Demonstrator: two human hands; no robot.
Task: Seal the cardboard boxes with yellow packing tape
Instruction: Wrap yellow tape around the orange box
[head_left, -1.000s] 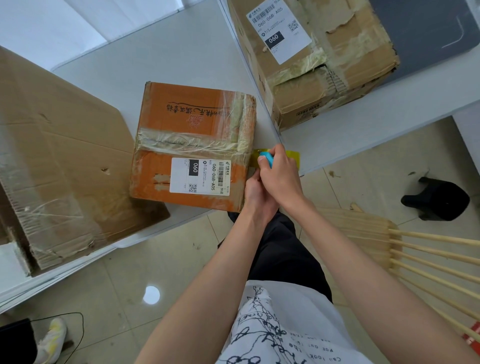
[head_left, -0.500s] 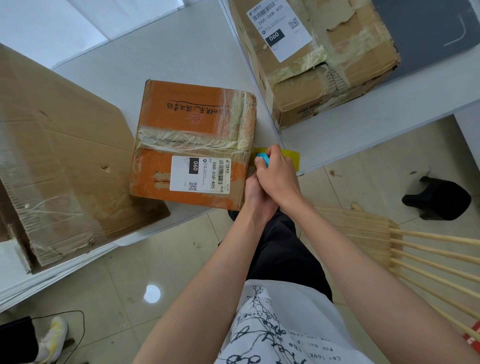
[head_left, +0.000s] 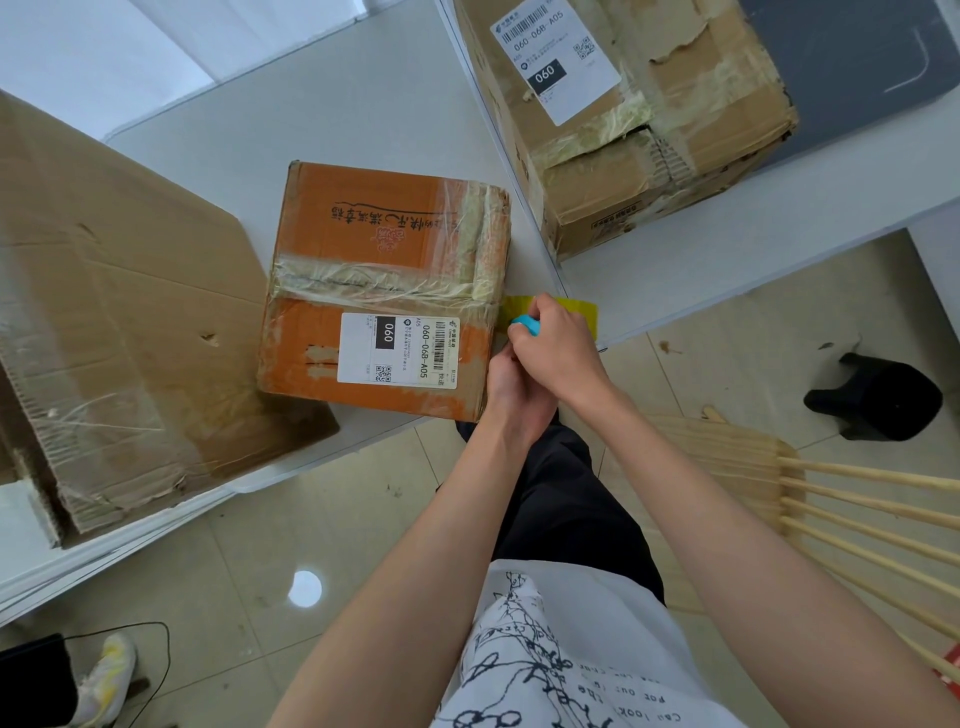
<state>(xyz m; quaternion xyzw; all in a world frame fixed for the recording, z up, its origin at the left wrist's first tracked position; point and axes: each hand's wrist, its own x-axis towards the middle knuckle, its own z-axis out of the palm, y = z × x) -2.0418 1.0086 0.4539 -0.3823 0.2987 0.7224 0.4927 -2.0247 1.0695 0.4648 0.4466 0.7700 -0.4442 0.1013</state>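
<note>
Presently, yellow tape (head_left: 579, 310) is drawn beside the orange box (head_left: 384, 291) at the tabletop (head_left: 363, 104) edge, unapplied; right hand (head_left: 558, 348) curled round a blue tool (head_left: 524, 325); left hand (head_left: 511, 387) grip unclear.

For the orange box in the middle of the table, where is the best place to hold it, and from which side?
Hold the orange box by its two short sides, one hand on each, coming from above and from the table's near edge. It lies flat, wider than one hand, and its near side overhangs the table edge. The right hand and left hand are busy at its right side with yellow tape.
</note>
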